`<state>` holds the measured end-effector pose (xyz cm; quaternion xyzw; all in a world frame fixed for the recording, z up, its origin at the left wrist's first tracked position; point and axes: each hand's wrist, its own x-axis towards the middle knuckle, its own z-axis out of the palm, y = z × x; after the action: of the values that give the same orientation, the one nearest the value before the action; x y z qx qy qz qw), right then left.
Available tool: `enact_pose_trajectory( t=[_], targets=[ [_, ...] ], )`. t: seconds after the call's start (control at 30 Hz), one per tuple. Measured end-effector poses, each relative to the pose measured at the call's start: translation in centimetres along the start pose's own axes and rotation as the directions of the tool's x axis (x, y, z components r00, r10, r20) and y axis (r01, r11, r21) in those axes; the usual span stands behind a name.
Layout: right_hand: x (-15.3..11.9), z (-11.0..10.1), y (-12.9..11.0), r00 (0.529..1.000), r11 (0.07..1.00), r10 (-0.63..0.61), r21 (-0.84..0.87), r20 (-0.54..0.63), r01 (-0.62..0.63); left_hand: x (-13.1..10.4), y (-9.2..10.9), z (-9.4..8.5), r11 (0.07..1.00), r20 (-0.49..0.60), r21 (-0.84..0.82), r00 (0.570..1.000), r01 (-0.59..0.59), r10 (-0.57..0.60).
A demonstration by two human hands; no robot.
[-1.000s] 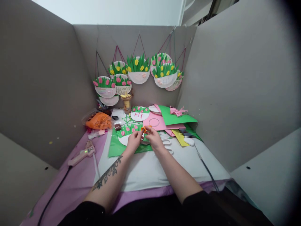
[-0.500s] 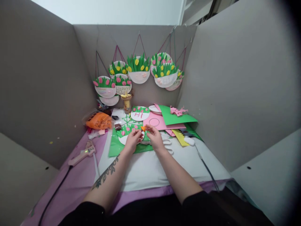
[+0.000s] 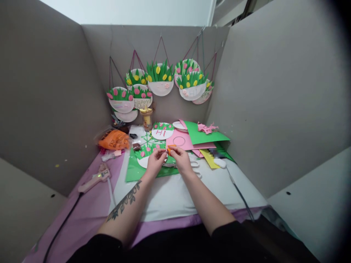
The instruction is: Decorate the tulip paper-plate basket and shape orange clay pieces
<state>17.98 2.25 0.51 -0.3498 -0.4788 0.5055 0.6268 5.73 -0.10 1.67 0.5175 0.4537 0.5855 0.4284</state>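
Note:
In the head view, my right hand (image 3: pixel 181 159) pinches a small orange piece (image 3: pixel 171 148) of a kind I cannot make out. My left hand (image 3: pixel 155 162) is closed in a pinch close beside it; what lies between its fingertips is too small to name. Under both hands lies a paper-plate flower basket (image 3: pixel 142 162) with pink tulips and green paper leaves. It rests on a green sheet (image 3: pixel 132 174). White-handled scissors (image 3: pixel 196 171) lie partly hidden by my right hand.
A pink glue gun (image 3: pixel 95 179) lies at left, its cord trailing forward. Near the back are an orange bag (image 3: pixel 113 140), a jar (image 3: pixel 147 120) and a "HI" plate (image 3: pixel 162 133). Pink paper (image 3: pixel 189 143) and green paper (image 3: pixel 204 133) lie at right. Finished baskets (image 3: pixel 160 87) hang behind.
The orange piece has turned between my fingers and now shows a broader, squarer side. My hands stay close together, and the view has shifted slightly.

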Motion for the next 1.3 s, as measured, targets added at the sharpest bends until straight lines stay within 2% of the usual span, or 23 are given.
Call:
enact_pose_trajectory(
  t=[0.27, 0.47, 0.57, 0.93, 1.13, 1.3],
  targets=[
    [0.0, -0.2, 0.4, 0.999, 0.997, -0.047, -0.058, 0.022, 0.048, -0.1, -0.1, 0.1, 0.998, 0.012, -0.046, 0.999, 0.047, -0.046],
    [0.0, 0.0, -0.2, 0.999, 1.000, 0.003, -0.029, -0.032, -0.004, 0.0, -0.1, 0.0, 0.998, -0.034, -0.053, 0.999, 0.032, -0.034],
    [-0.1, 0.0, -0.4, 0.999, 0.998, 0.030, -0.045, -0.021, -0.031, 0.0, -0.2, 0.0, 0.999, -0.050, -0.042, 0.999, 0.007, -0.009],
    [-0.1, 0.2, -0.4, 0.999, 0.999, 0.033, -0.019, -0.004, -0.034, -0.2, -0.3, 0.1, 0.999, -0.033, -0.037, 0.999, -0.010, 0.008],
    [-0.1, 0.0, -0.6, 0.998, 0.998, 0.051, -0.036, -0.045, -0.052, 0.0, -0.4, -0.1, 0.997, -0.037, -0.068, 0.999, 0.019, -0.022],
    [-0.1, 0.1, -0.4, 1.000, 1.000, 0.016, 0.010, 0.018, -0.016, 0.1, -0.4, -0.2, 0.995, -0.016, -0.093, 0.999, 0.045, -0.046]
  ],
)
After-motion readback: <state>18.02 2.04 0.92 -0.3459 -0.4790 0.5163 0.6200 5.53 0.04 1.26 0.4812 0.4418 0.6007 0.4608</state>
